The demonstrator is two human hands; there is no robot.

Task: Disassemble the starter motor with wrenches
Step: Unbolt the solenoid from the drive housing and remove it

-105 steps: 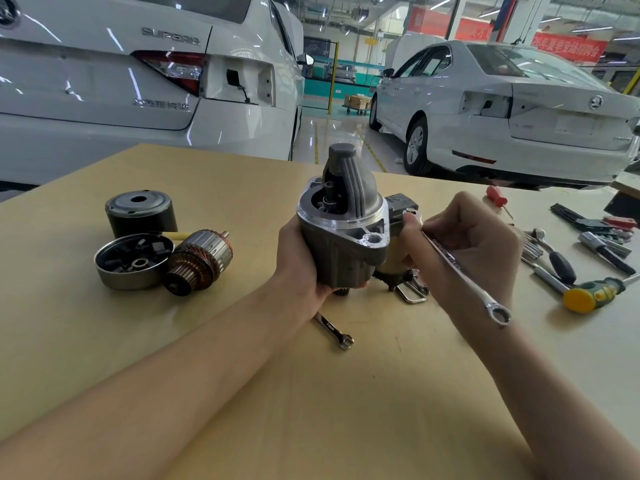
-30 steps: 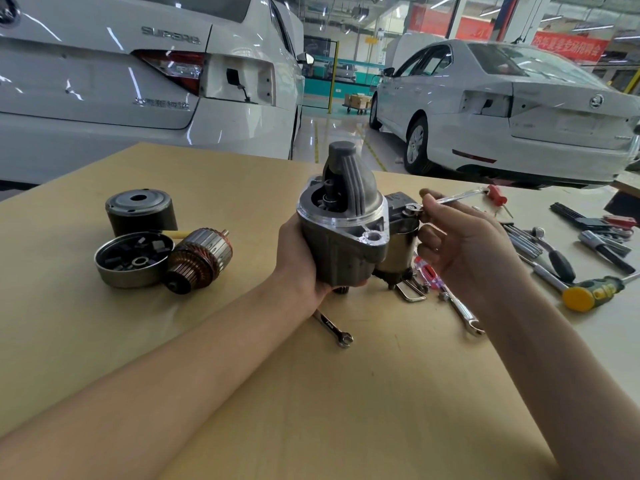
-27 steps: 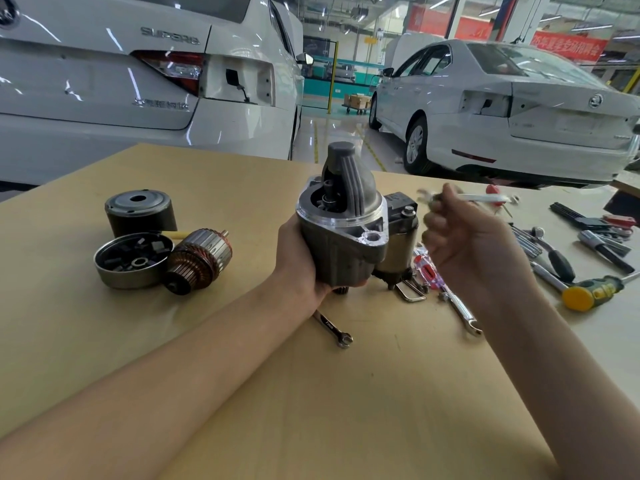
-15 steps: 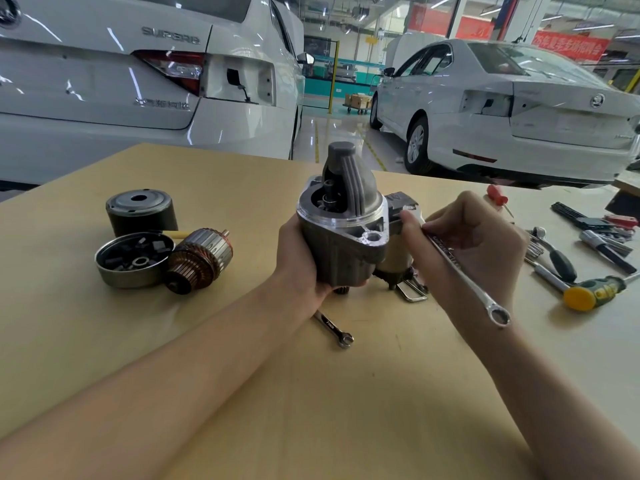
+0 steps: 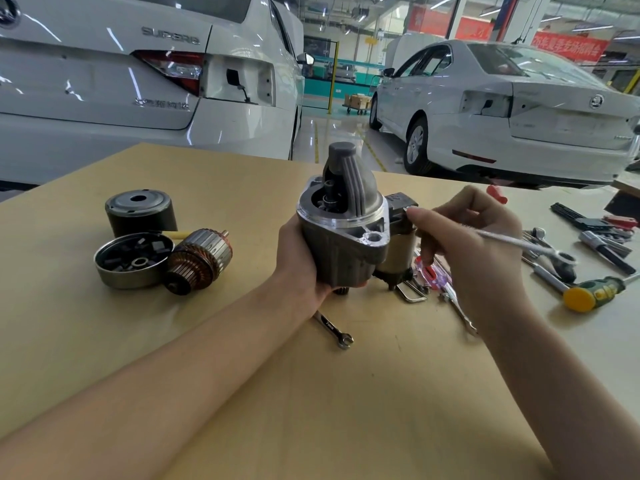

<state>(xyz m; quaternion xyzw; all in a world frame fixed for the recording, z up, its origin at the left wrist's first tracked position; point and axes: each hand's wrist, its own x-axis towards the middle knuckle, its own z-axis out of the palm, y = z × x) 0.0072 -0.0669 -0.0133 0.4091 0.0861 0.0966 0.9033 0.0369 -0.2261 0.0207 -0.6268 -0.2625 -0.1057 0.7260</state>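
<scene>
The grey starter motor housing (image 5: 346,233) stands nose-up at the table's middle, its brass-coloured solenoid (image 5: 398,251) on the right side. My left hand (image 5: 294,258) grips the housing from the left and below. My right hand (image 5: 464,244) is closed on a silver combination wrench (image 5: 519,242). The wrench's near end is at the black terminal block (image 5: 401,202) on top of the solenoid, hidden by my fingertips. Its ring end points right and looks blurred.
A black motor casing (image 5: 140,213), a round end cap with parts (image 5: 133,259) and a copper armature (image 5: 199,259) lie at the left. A small wrench (image 5: 334,329) lies below the motor. Another wrench (image 5: 457,306), screwdrivers and a ratchet (image 5: 588,292) crowd the right. White cars stand behind the table.
In the last half second my right hand swung the wrench's free end up and rightward, from pointing toward me to pointing right. The motor and my left hand stayed put.
</scene>
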